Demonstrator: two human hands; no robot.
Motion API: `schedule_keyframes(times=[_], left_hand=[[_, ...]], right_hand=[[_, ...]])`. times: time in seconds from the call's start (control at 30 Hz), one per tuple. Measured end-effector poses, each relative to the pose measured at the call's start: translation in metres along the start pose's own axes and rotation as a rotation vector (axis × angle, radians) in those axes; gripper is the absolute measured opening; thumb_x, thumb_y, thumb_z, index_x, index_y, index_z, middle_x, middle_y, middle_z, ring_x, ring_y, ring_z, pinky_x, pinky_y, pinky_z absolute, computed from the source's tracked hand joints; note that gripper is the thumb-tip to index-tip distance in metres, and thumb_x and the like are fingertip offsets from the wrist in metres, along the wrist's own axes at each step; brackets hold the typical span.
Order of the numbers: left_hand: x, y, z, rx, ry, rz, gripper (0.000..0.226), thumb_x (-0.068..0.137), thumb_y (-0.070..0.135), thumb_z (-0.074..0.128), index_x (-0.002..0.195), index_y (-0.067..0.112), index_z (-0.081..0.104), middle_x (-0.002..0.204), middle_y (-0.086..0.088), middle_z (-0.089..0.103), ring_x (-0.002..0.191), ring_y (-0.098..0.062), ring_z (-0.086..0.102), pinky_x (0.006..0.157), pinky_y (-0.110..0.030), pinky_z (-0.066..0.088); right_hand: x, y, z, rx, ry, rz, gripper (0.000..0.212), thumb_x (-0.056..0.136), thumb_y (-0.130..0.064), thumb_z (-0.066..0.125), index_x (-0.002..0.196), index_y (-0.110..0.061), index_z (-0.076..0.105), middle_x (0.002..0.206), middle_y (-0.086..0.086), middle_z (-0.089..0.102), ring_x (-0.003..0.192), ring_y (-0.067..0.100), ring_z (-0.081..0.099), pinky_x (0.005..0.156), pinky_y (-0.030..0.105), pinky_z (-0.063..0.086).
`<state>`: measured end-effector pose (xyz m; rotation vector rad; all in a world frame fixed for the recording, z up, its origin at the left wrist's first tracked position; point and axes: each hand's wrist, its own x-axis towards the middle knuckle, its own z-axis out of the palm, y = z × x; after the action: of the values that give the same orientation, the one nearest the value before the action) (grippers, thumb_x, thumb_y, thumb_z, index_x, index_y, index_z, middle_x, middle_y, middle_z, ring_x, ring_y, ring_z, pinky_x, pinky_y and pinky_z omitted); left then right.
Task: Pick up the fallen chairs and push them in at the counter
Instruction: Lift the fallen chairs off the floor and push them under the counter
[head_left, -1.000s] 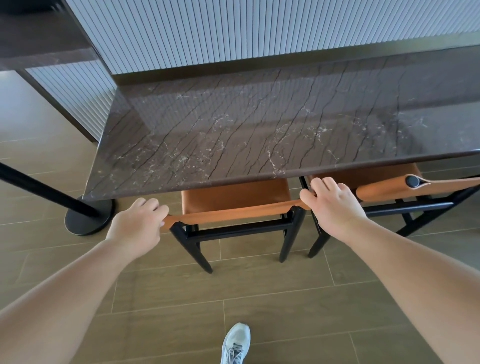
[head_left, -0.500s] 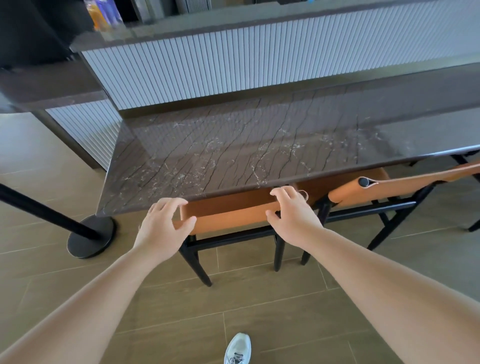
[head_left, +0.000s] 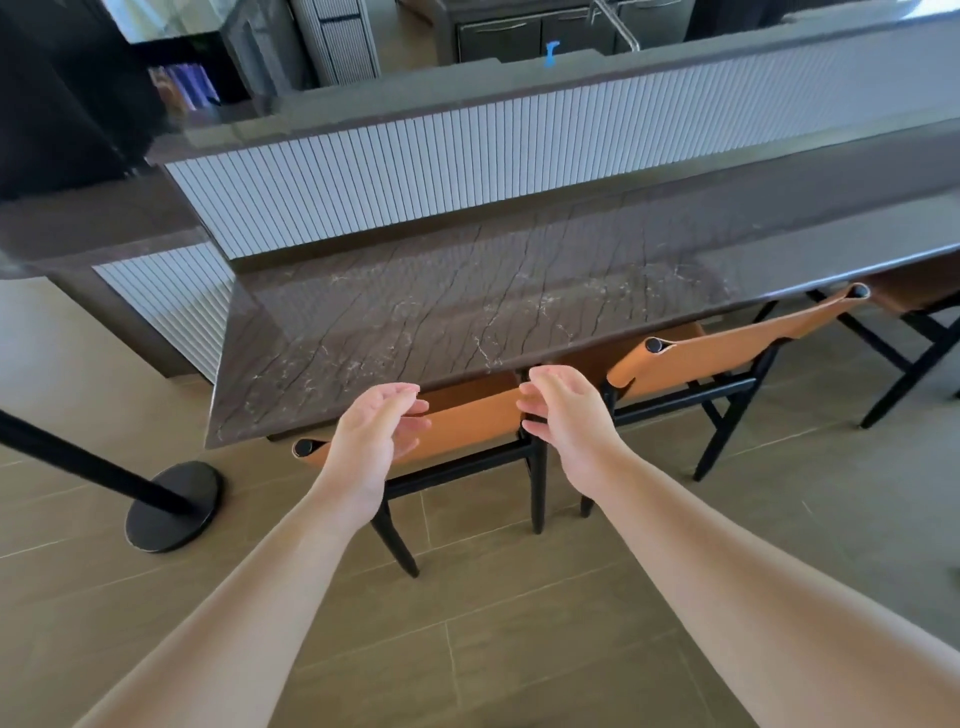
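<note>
A chair with a tan leather back (head_left: 467, 428) and black legs stands upright, pushed under the dark marble counter (head_left: 467, 306). My left hand (head_left: 371, 436) and my right hand (head_left: 566, 410) hover just in front of its backrest, fingers relaxed and apart, holding nothing. A second tan chair (head_left: 727, 343) stands upright to the right, its seat under the counter. Part of a third chair (head_left: 919, 291) shows at the far right edge.
A black post with a round base (head_left: 174, 506) stands on the tiled floor to the left of the counter. A ribbed white panel (head_left: 467, 166) rises behind the counter. Open tiled floor lies in front of the chairs.
Both hands have let go of the chair's backrest and opened. The view has pulled back and risen, showing more of the counter and the second chair.
</note>
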<state>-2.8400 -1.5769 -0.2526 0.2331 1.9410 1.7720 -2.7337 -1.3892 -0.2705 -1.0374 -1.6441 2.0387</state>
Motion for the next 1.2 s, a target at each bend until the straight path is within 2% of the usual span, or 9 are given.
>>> schedule_keyframes(times=[0.1, 0.23, 0.33, 0.53, 0.7, 0.87, 0.93, 1.07, 1.2], left_hand=[[-0.009, 0.01, 0.0, -0.137, -0.067, -0.042, 0.022, 0.098, 0.028, 0.053, 0.11, 0.017, 0.068, 0.104, -0.006, 0.073, 0.092, -0.02, 0.07, 0.078, -0.036, 0.052], [-0.019, 0.019, -0.006, -0.194, -0.143, -0.074, 0.026, 0.098, 0.028, 0.052, 0.115, 0.015, 0.067, 0.109, -0.009, 0.071, 0.094, -0.021, 0.07, 0.08, -0.036, 0.053], [-0.023, 0.025, -0.012, -0.217, -0.205, -0.085, 0.026, 0.098, 0.029, 0.053, 0.117, 0.017, 0.066, 0.108, -0.008, 0.071, 0.096, -0.022, 0.07, 0.082, -0.037, 0.054], [-0.031, 0.024, 0.007, -0.203, -0.376, -0.098, 0.026, 0.099, 0.032, 0.051, 0.114, 0.019, 0.068, 0.102, -0.004, 0.072, 0.093, -0.019, 0.07, 0.079, -0.033, 0.054], [-0.059, 0.021, 0.061, -0.136, -0.538, -0.141, 0.026, 0.099, 0.033, 0.051, 0.114, 0.019, 0.068, 0.101, -0.003, 0.071, 0.096, -0.02, 0.068, 0.079, -0.034, 0.053], [-0.108, 0.017, 0.129, -0.033, -0.683, -0.144, 0.024, 0.101, 0.032, 0.049, 0.111, 0.021, 0.068, 0.102, -0.003, 0.072, 0.099, -0.02, 0.069, 0.084, -0.035, 0.053], [-0.134, 0.014, 0.161, -0.003, -0.748, -0.148, 0.024, 0.101, 0.031, 0.049, 0.11, 0.02, 0.068, 0.102, -0.003, 0.072, 0.098, -0.02, 0.068, 0.087, -0.037, 0.052], [-0.199, 0.005, 0.227, 0.014, -0.894, -0.14, 0.023, 0.1, 0.029, 0.049, 0.108, 0.018, 0.067, 0.094, 0.0, 0.073, 0.091, -0.017, 0.068, 0.082, -0.035, 0.052], [-0.283, -0.008, 0.296, 0.015, -1.051, -0.147, 0.023, 0.099, 0.027, 0.048, 0.11, 0.016, 0.065, 0.098, -0.003, 0.071, 0.087, -0.017, 0.067, 0.084, -0.038, 0.048]], right_hand=[[-0.02, -0.006, 0.002, 0.211, 0.047, 0.068, 0.015, 0.096, -0.029, 0.058, 0.109, -0.024, 0.064, 0.106, 0.006, 0.071, 0.099, 0.018, 0.07, 0.087, 0.039, 0.058], [-0.051, -0.013, 0.004, 0.348, 0.1, 0.086, 0.018, 0.097, -0.025, 0.057, 0.112, -0.016, 0.064, 0.109, 0.012, 0.071, 0.102, 0.023, 0.07, 0.091, 0.042, 0.057], [-0.072, -0.013, 0.002, 0.396, 0.164, 0.066, 0.016, 0.098, -0.022, 0.057, 0.111, -0.016, 0.063, 0.11, 0.012, 0.07, 0.102, 0.024, 0.07, 0.091, 0.042, 0.056], [-0.116, -0.008, -0.019, 0.426, 0.299, 0.04, 0.017, 0.097, -0.022, 0.059, 0.113, -0.02, 0.062, 0.109, 0.008, 0.072, 0.1, 0.021, 0.071, 0.084, 0.037, 0.058], [-0.166, 0.0, -0.065, 0.391, 0.455, 0.0, 0.016, 0.096, -0.023, 0.059, 0.11, -0.018, 0.064, 0.107, 0.008, 0.072, 0.099, 0.022, 0.07, 0.084, 0.037, 0.058], [-0.228, 0.011, -0.127, 0.419, 0.595, -0.077, 0.017, 0.095, -0.025, 0.058, 0.108, -0.017, 0.065, 0.106, 0.009, 0.071, 0.1, 0.026, 0.069, 0.078, 0.035, 0.056], [-0.257, 0.017, -0.156, 0.426, 0.647, -0.103, 0.017, 0.094, -0.025, 0.059, 0.108, -0.018, 0.065, 0.106, 0.009, 0.071, 0.1, 0.026, 0.069, 0.078, 0.035, 0.056], [-0.321, 0.029, -0.219, 0.439, 0.745, -0.149, 0.015, 0.094, -0.022, 0.058, 0.107, -0.018, 0.065, 0.103, 0.007, 0.07, 0.093, 0.022, 0.068, 0.078, 0.035, 0.054], [-0.399, 0.042, -0.291, 0.47, 0.838, -0.186, 0.014, 0.095, -0.02, 0.057, 0.107, -0.017, 0.064, 0.098, 0.005, 0.068, 0.089, 0.019, 0.066, 0.075, 0.033, 0.053]])
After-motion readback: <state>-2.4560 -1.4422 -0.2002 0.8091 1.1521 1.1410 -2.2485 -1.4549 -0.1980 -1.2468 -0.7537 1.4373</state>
